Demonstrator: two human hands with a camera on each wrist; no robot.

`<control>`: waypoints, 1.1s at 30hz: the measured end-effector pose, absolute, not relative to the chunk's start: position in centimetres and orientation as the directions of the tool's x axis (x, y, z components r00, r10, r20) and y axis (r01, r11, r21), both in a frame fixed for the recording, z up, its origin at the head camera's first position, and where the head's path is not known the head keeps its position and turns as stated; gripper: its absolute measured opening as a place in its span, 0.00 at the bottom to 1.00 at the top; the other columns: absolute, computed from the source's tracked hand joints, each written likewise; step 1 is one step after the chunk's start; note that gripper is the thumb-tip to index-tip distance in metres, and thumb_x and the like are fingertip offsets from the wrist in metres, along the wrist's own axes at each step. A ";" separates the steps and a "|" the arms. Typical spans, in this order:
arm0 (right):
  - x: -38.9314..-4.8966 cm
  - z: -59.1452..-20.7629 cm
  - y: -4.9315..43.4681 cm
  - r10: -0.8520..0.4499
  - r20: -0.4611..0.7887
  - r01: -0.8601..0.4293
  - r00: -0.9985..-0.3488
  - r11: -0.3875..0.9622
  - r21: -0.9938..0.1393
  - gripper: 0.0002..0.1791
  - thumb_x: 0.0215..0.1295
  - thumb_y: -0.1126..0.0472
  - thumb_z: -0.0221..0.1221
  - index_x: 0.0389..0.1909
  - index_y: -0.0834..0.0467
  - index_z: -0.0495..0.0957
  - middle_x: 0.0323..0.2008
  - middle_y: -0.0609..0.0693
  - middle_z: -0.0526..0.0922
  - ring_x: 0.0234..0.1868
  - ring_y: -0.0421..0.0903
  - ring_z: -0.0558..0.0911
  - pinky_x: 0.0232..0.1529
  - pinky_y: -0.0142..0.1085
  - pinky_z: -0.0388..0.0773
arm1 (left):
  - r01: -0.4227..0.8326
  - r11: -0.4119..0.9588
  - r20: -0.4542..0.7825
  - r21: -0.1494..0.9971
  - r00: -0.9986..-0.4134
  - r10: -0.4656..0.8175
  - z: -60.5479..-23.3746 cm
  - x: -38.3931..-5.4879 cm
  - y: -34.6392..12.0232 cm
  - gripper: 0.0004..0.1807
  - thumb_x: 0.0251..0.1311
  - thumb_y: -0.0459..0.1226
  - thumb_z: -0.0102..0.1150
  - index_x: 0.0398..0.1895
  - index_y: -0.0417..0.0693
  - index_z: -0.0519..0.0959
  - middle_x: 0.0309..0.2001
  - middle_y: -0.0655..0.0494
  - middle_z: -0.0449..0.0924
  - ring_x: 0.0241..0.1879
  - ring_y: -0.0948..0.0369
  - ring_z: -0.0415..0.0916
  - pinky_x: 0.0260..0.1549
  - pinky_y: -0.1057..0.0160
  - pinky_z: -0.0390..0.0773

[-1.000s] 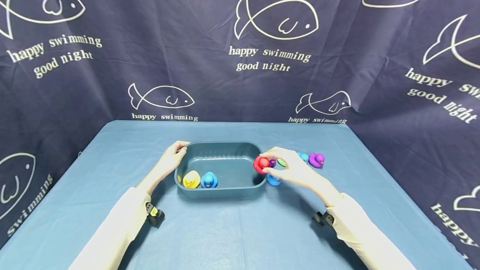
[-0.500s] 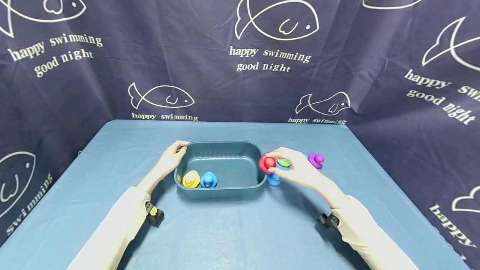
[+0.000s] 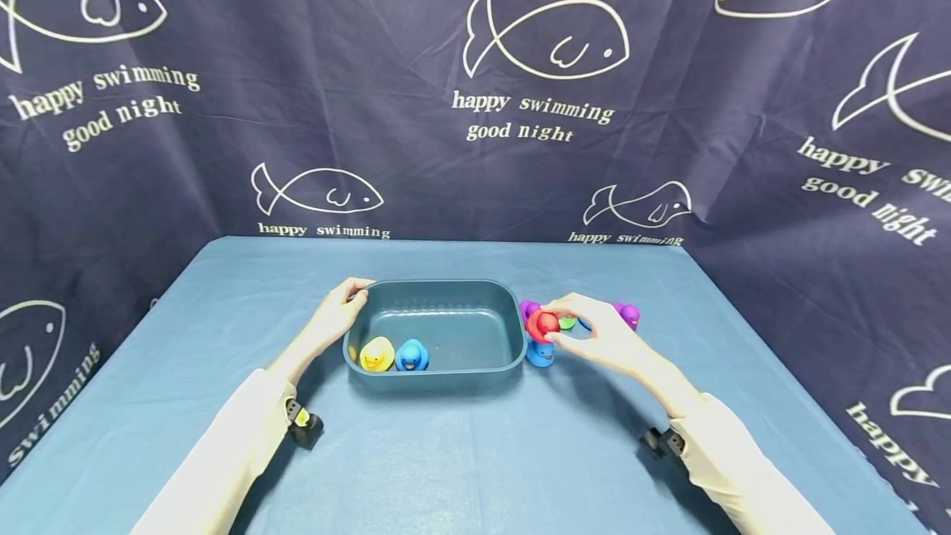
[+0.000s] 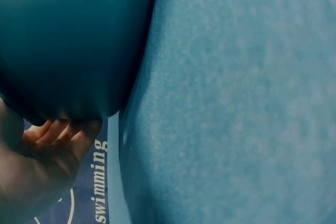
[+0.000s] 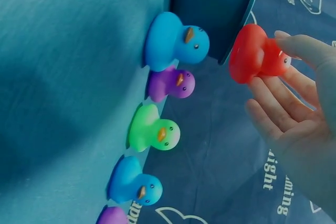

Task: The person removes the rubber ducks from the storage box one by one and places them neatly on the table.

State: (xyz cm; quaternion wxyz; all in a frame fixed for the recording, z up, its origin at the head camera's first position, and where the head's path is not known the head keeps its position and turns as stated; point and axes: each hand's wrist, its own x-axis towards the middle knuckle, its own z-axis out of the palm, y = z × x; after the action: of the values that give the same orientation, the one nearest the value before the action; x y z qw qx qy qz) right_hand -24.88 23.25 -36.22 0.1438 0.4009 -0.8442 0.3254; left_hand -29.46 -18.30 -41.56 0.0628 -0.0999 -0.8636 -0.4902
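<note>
My right hand pinches a red rubber duck between thumb and fingers, raised just outside the right end of a dark teal plastic bin. At the bin's left end, my left hand holds the rim; in the left wrist view its fingers lie against the bin's wall. Inside the bin, near its front left corner, a yellow duck sits beside a blue duck. Below the red duck in the head view, another blue duck stands on the table, partly covered.
Past the bin's right end, the right wrist view shows a row of ducks: a small purple duck, a green duck, a blue duck and a cut-off purple duck. A blue cloth covers the table.
My right hand has moved rightward with the red duck, from over the bin's right rim to outside it. My left hand stays at the bin's left end.
</note>
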 end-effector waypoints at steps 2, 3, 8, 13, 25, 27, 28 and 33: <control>-24.8 -36.4 23.5 -0.577 0.501 -0.764 -0.645 0.474 -0.438 0.20 0.51 0.65 0.68 0.47 0.59 0.79 0.42 0.49 0.82 0.44 0.43 0.79 0.50 0.25 0.72 | 0.237 0.501 0.210 0.833 -0.972 0.110 -41.6 -29.5 -18.2 0.16 0.68 0.32 0.43 0.55 0.36 0.72 0.55 0.37 0.74 0.56 0.45 0.70 0.56 0.47 0.68; -24.8 -36.4 23.6 -0.572 0.503 -0.762 -0.647 0.480 -0.435 0.20 0.50 0.66 0.68 0.47 0.59 0.79 0.42 0.50 0.82 0.44 0.44 0.79 0.50 0.25 0.72 | 0.238 0.501 0.212 0.832 -0.971 0.110 -41.6 -29.5 -18.2 0.16 0.68 0.32 0.43 0.55 0.36 0.72 0.55 0.37 0.74 0.56 0.45 0.70 0.56 0.47 0.68; -24.6 -36.6 23.9 -0.567 0.524 -0.772 -0.636 0.479 -0.419 0.21 0.46 0.72 0.69 0.45 0.66 0.79 0.43 0.58 0.82 0.42 0.52 0.80 0.49 0.27 0.74 | 0.237 0.501 0.213 0.832 -0.971 0.105 -41.6 -29.4 -18.2 0.16 0.67 0.32 0.43 0.55 0.35 0.72 0.55 0.37 0.74 0.55 0.45 0.71 0.55 0.48 0.68; -24.5 -36.8 24.5 -0.576 0.507 -0.768 -0.641 0.491 -0.412 0.22 0.46 0.71 0.69 0.46 0.67 0.78 0.43 0.58 0.82 0.42 0.51 0.81 0.50 0.27 0.74 | 0.236 0.499 0.212 0.834 -0.972 0.105 -41.7 -29.4 -18.2 0.16 0.67 0.31 0.43 0.55 0.35 0.72 0.54 0.37 0.74 0.55 0.45 0.71 0.55 0.48 0.68; -24.9 -37.8 26.1 -0.565 0.522 -0.764 -0.639 0.542 -0.349 0.21 0.46 0.67 0.70 0.44 0.61 0.80 0.39 0.49 0.83 0.40 0.43 0.81 0.47 0.26 0.75 | 0.246 0.502 0.223 0.829 -0.969 0.107 -41.6 -29.5 -18.2 0.16 0.67 0.31 0.43 0.55 0.35 0.72 0.54 0.36 0.74 0.55 0.45 0.71 0.55 0.48 0.69; -24.9 -37.8 26.2 -0.571 0.525 -0.769 -0.631 0.549 -0.327 0.20 0.45 0.67 0.70 0.43 0.61 0.80 0.38 0.49 0.83 0.40 0.44 0.81 0.47 0.27 0.75 | 0.244 0.499 0.219 0.832 -0.970 0.109 -41.6 -29.4 -18.2 0.17 0.67 0.31 0.43 0.55 0.35 0.72 0.55 0.36 0.74 0.55 0.45 0.71 0.55 0.48 0.68; -24.9 -37.8 26.2 -0.573 0.522 -0.768 -0.632 0.553 -0.323 0.20 0.45 0.67 0.70 0.43 0.62 0.80 0.38 0.49 0.82 0.40 0.44 0.81 0.46 0.29 0.76 | 0.243 0.497 0.218 0.833 -0.970 0.110 -41.6 -29.4 -18.2 0.17 0.67 0.31 0.43 0.56 0.35 0.72 0.55 0.36 0.74 0.55 0.45 0.71 0.55 0.48 0.68; -24.7 -38.0 26.6 -0.565 0.485 -0.739 -0.668 0.577 -0.347 0.21 0.47 0.66 0.69 0.45 0.61 0.80 0.37 0.46 0.82 0.40 0.43 0.79 0.44 0.38 0.77 | 0.244 0.496 0.217 0.834 -0.970 0.112 -41.6 -29.4 -18.2 0.17 0.67 0.31 0.43 0.56 0.34 0.71 0.55 0.36 0.74 0.55 0.45 0.70 0.55 0.48 0.68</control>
State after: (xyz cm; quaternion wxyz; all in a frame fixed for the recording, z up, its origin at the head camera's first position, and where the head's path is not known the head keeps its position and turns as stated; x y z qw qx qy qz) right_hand -24.70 26.60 -38.00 0.1628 0.3734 -0.8730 0.2682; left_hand -29.40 -18.22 -41.59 0.0672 -0.1033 -0.8621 -0.4914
